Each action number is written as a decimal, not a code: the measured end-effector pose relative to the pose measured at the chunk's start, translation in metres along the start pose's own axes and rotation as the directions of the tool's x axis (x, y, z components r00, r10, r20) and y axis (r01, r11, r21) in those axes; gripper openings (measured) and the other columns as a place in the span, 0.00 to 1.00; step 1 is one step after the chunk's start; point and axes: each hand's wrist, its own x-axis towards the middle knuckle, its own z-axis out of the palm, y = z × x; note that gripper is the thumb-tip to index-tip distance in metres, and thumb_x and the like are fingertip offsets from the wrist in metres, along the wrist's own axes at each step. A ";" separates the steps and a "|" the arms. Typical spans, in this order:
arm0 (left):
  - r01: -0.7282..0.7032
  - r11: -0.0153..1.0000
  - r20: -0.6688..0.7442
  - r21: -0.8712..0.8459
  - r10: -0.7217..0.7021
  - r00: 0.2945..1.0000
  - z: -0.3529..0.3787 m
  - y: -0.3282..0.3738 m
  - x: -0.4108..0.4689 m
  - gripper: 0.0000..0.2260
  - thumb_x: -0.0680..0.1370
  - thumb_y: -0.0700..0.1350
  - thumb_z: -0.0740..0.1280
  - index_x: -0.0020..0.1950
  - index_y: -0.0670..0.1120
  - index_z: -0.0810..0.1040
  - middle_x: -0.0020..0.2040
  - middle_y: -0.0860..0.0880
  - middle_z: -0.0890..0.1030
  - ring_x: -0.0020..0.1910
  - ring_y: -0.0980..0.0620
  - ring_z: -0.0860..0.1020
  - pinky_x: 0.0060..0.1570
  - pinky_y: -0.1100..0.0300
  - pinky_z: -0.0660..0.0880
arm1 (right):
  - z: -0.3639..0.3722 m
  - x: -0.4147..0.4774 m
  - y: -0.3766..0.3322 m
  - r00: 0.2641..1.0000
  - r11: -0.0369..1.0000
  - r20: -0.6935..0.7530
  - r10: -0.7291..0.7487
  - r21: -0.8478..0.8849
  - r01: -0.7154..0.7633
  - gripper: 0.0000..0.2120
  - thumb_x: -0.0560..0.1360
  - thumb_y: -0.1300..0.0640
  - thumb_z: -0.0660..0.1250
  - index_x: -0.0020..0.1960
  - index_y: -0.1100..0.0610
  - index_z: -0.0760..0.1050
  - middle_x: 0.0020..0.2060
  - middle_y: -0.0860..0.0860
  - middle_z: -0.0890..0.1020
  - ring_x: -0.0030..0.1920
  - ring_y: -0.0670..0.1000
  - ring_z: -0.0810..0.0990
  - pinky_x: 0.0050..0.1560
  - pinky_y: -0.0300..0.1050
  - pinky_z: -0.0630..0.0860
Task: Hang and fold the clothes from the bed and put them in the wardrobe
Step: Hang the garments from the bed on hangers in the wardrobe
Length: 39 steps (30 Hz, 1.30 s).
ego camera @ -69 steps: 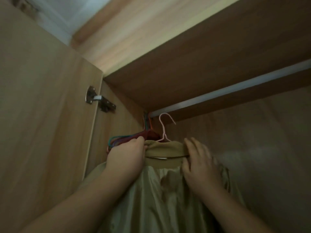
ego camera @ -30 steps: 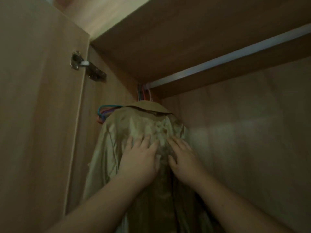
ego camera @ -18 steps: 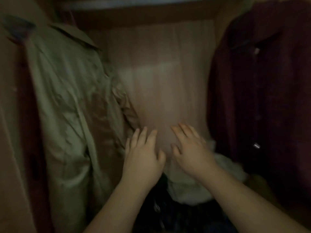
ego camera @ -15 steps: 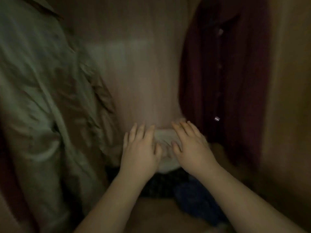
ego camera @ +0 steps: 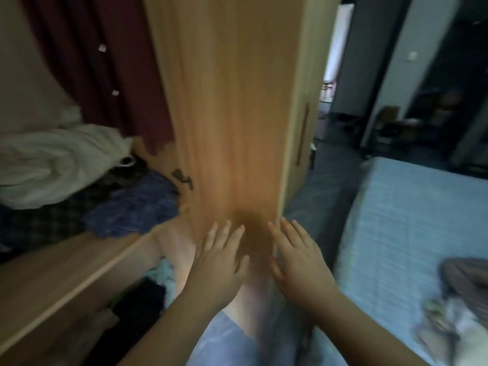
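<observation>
Both empty: left hand [ego camera: 219,262] and right hand [ego camera: 298,257], fingers straight.
Clothes [ego camera: 459,294] on bed [ego camera: 409,207] look soft, limp, light; grip a bunched fold.

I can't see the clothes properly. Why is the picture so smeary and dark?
Head view: motion blur smears the wardrobe door and the clothes on the bed; the room is dim, the shelf pile sits in shadow, only the far doorway glows.

Bright doorway [ego camera: 336,48], pale switch [ego camera: 412,56] on grey wall [ego camera: 388,83], dark floor [ego camera: 326,178], blurred furniture [ego camera: 386,118] beyond.
</observation>
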 end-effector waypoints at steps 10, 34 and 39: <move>-0.277 0.951 0.230 -0.136 0.302 0.925 0.135 0.311 -0.054 0.30 0.80 0.60 0.55 0.81 0.57 0.51 0.82 0.49 0.52 0.80 0.45 0.48 0.77 0.48 0.49 | -0.096 -0.243 0.244 0.912 0.902 -0.006 0.409 -0.145 -0.406 0.32 0.79 0.44 0.57 0.80 0.49 0.53 0.79 0.53 0.54 0.79 0.56 0.51 0.77 0.55 0.53; -0.660 0.672 0.485 -0.335 0.724 0.491 0.332 0.664 -0.030 0.29 0.80 0.58 0.56 0.80 0.50 0.57 0.79 0.46 0.61 0.77 0.44 0.58 0.75 0.48 0.56 | -0.147 -0.446 0.513 0.526 0.523 -0.031 0.850 -0.079 -0.849 0.31 0.78 0.46 0.58 0.79 0.49 0.56 0.78 0.52 0.59 0.78 0.56 0.55 0.75 0.53 0.60; -0.710 0.618 0.497 -0.338 0.758 0.423 0.389 0.722 0.023 0.28 0.79 0.56 0.57 0.78 0.48 0.60 0.76 0.44 0.65 0.73 0.43 0.63 0.73 0.50 0.59 | -0.137 -0.438 0.588 0.429 0.435 0.081 0.899 -0.074 -0.897 0.31 0.78 0.47 0.59 0.79 0.51 0.57 0.78 0.53 0.60 0.77 0.55 0.57 0.75 0.51 0.60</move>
